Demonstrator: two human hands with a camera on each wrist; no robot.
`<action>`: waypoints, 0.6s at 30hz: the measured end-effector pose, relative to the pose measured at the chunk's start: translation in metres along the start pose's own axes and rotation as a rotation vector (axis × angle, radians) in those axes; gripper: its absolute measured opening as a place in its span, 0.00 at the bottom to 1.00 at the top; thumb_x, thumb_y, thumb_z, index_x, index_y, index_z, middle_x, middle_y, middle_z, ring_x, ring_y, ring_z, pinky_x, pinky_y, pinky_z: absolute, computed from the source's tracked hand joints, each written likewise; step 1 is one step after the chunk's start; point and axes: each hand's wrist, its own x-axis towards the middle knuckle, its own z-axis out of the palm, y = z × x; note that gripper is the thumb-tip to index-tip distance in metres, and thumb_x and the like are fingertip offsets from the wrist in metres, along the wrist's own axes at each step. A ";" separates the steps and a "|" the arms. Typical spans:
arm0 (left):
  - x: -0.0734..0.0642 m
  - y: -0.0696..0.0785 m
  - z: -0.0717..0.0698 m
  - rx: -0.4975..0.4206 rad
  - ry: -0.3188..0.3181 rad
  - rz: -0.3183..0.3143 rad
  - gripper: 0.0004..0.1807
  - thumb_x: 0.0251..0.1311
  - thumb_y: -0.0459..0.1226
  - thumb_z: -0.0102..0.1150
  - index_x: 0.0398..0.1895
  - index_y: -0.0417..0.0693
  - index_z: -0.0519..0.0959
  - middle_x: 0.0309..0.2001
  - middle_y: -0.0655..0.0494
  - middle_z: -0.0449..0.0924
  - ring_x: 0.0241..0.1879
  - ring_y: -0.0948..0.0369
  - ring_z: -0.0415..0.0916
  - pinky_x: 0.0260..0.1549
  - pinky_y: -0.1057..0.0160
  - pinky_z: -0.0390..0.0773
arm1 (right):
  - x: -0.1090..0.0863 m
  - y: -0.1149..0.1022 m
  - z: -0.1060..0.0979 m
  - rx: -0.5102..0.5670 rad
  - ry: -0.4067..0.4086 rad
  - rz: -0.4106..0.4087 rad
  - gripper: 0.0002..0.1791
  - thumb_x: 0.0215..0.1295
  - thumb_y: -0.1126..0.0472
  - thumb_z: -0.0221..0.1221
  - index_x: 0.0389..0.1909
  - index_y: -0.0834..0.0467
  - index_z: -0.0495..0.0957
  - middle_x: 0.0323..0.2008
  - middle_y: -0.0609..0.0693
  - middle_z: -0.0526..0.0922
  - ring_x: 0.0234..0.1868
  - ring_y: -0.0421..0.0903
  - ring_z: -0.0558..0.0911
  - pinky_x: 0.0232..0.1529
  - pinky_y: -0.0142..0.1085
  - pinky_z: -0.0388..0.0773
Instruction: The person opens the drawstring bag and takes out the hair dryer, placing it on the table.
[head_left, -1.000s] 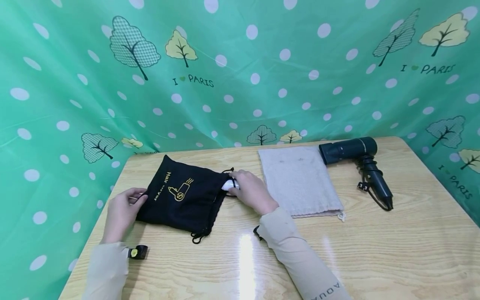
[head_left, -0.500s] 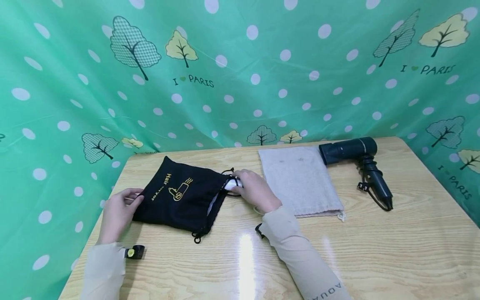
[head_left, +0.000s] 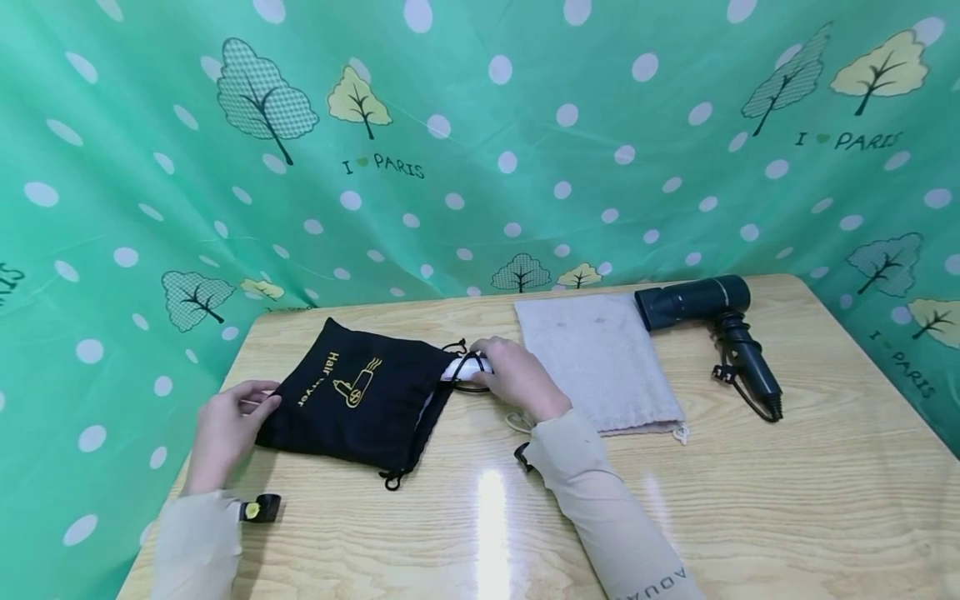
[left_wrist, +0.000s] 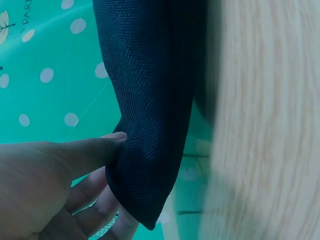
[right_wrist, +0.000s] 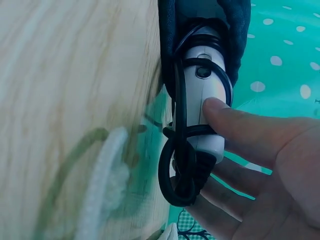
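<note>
A black drawstring bag [head_left: 367,408] with a gold "Hair dryer" print lies on the left of the table. My left hand [head_left: 225,429] pinches its closed end by an edge; in the left wrist view the thumb presses the dark cloth [left_wrist: 150,100]. Out of the bag's mouth, at its right end, sticks the white handle of a hair dryer [head_left: 459,369], its body hidden inside. My right hand [head_left: 521,379] grips that handle. Black cord [right_wrist: 182,165] loops round the handle in the right wrist view, and the thumb lies just below a dark switch.
Right of the bag, a light grey drawstring pouch [head_left: 596,367] lies flat, its white cord end near my right wrist. A dark hair dryer [head_left: 697,302] with its cord wrapped round the handle overlaps the pouch's far right edge. Green patterned cloth [head_left: 450,167] stands behind the table.
My left hand has drawn the bag's closed end to the left. The right hand has shifted slightly right, and more of the white handle shows at the mouth.
</note>
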 end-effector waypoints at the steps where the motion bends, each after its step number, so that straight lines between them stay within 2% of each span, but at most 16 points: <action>1: 0.000 0.001 0.000 0.000 0.000 -0.003 0.12 0.66 0.37 0.63 0.47 0.40 0.84 0.36 0.43 0.86 0.28 0.78 0.73 0.27 0.77 0.71 | 0.000 0.000 0.000 -0.003 -0.004 0.000 0.23 0.66 0.57 0.65 0.60 0.61 0.77 0.54 0.57 0.82 0.56 0.54 0.81 0.59 0.45 0.76; 5: 0.000 0.005 -0.001 0.001 -0.003 -0.006 0.13 0.66 0.38 0.62 0.49 0.41 0.84 0.38 0.42 0.86 0.29 0.74 0.77 0.28 0.78 0.71 | 0.000 -0.002 -0.001 0.004 -0.008 -0.004 0.27 0.65 0.56 0.66 0.61 0.62 0.75 0.56 0.58 0.80 0.58 0.54 0.78 0.61 0.46 0.75; 8: 0.000 0.008 -0.002 -0.003 -0.009 -0.007 0.13 0.67 0.37 0.61 0.50 0.40 0.83 0.39 0.41 0.86 0.32 0.63 0.82 0.28 0.79 0.71 | 0.000 -0.003 0.000 -0.002 0.003 -0.018 0.28 0.64 0.55 0.67 0.62 0.62 0.75 0.58 0.58 0.79 0.59 0.54 0.77 0.62 0.46 0.74; 11: 0.001 0.010 -0.002 -0.017 -0.020 -0.012 0.14 0.67 0.37 0.60 0.52 0.38 0.82 0.41 0.39 0.86 0.37 0.49 0.84 0.29 0.80 0.71 | 0.001 -0.004 0.004 -0.005 0.017 -0.045 0.26 0.63 0.57 0.68 0.59 0.62 0.76 0.53 0.57 0.80 0.53 0.52 0.78 0.57 0.45 0.76; 15: 0.001 0.012 0.000 -0.044 -0.048 -0.016 0.16 0.68 0.37 0.59 0.54 0.36 0.80 0.44 0.37 0.84 0.41 0.43 0.83 0.31 0.81 0.72 | 0.002 -0.004 0.009 -0.026 0.035 -0.082 0.22 0.62 0.60 0.68 0.56 0.61 0.78 0.46 0.54 0.81 0.46 0.49 0.79 0.51 0.44 0.78; 18: 0.002 0.012 0.002 -0.057 -0.070 -0.015 0.17 0.69 0.38 0.57 0.55 0.35 0.79 0.46 0.35 0.83 0.44 0.41 0.83 0.33 0.78 0.74 | 0.003 -0.005 0.011 -0.055 0.043 -0.093 0.21 0.62 0.61 0.67 0.57 0.60 0.79 0.45 0.54 0.81 0.47 0.49 0.80 0.52 0.43 0.79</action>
